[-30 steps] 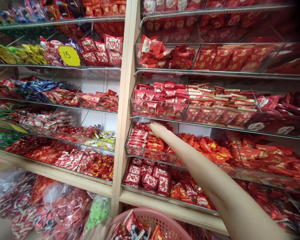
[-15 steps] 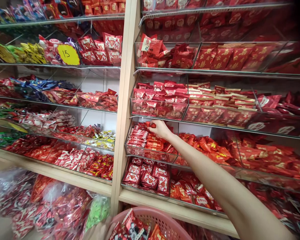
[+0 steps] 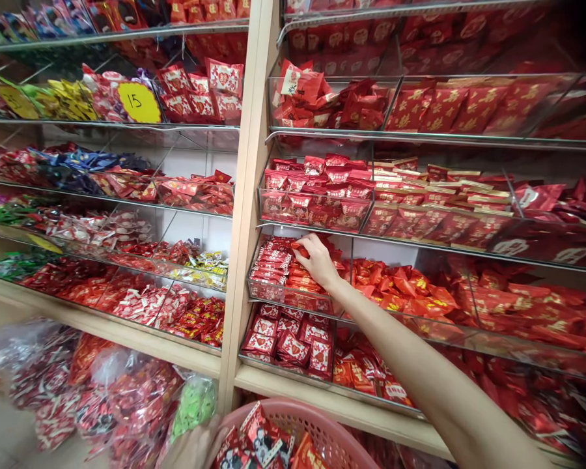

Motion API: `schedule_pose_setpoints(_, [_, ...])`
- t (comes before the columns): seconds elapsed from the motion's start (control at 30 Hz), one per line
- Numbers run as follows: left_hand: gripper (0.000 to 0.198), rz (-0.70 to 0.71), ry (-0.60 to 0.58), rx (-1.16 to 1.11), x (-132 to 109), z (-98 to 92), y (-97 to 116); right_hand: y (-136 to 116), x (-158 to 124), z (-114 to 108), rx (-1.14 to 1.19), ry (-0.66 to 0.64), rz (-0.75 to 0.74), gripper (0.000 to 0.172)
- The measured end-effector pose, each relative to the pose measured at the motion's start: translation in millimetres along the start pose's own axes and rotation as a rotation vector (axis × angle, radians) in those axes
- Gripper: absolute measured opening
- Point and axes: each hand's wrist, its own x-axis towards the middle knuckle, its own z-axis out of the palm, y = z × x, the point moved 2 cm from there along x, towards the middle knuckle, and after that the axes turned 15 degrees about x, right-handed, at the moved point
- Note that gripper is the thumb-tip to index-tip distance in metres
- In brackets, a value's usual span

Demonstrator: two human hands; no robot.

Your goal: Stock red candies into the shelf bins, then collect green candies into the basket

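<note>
So R grip (image 3: 317,262), arm (image 3: 395,345) outstretched, pinches red pkt (image 3: 301,249); L grip (image 3: 194,448) by bskt (image 3: 339,431), hold unclear.

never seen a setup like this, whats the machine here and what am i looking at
There is no machine: these are a person's bare hands, seen by a camera worn on the head, looking forward and down. The shelves ahead hold wrapped packets, mostly red. The right hand reaches into a clear bin, its fingers at the red packets; whether one is held is hard to tell. The left hand, blurred, is beside the left rim of a pink basket, which has more packets inside.
</note>
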Motion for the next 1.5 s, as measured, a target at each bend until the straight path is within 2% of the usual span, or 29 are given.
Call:
schedule_pose_setpoints(0.3, [0.047,-0.043,-0.023,0.012,-4.9,-20.0,8.9,-9.7,-8.8,-10.8,-0.015,0.036,-0.038,0.017])
schedule_pose_setpoints(0.47, [0.047,-0.053,-0.006,-0.013,-5.9,-24.3,9.7,-16.0,-9.9,-18.7,0.021,0.109,-0.104,0.017])
schedule_pose_setpoints(0.63, [0.045,-0.041,-0.002,-0.030,-5.7,-28.7,8.7,-39.3,-27.2,-37.1,0.056,0.186,-0.138,0.013])
schedule_pose_setpoints(0.7, [0.045,-0.048,-0.011,-0.044,-6.3,-32.1,8.6,-58.1,-50.1,-46.9,0.071,0.218,-0.109,0.012])
schedule_pose_setpoints(0.8, [0.047,-0.041,-0.046,-0.068,-7.3,-36.4,9.6,-91.8,-103.6,-60.5,0.129,0.211,-0.001,0.012])
schedule_pose_setpoints(0.9, [0.049,-0.037,-0.046,-0.062,-8.2,-39.7,10.6,-121.8,-172.5,-71.0,0.218,0.218,0.239,0.013])
schedule_pose_setpoints(1.0, [0.049,-0.015,-0.040,-0.050,-8.4,-42.3,11.9,-142.7,-243.7,-77.0,0.252,0.266,0.559,0.009])
schedule_pose_setpoints(1.07, [0.050,0.002,-0.044,-0.043,-7.5,-43.4,12.8,-153.2,-282.6,-77.5,0.285,0.203,0.757,0.008])
schedule_pose_setpoints(1.17, [0.048,0.009,-0.043,-0.032,-4.9,-43.8,13.7,-168.4,-316.7,-75.7,0.352,-0.055,0.920,0.015])
schedule_pose_setpoints(1.3, [0.045,-0.015,-0.049,0.008,-3.6,-43.7,14.4,-180.9,-329.1,-74.2,0.323,-0.375,1.047,0.024])
schedule_pose_setpoints(1.5, [0.044,-0.028,-0.037,0.061,-11.9,-49.0,15.4,-177.5,-339.5,-60.8,0.252,-0.657,1.117,0.021])
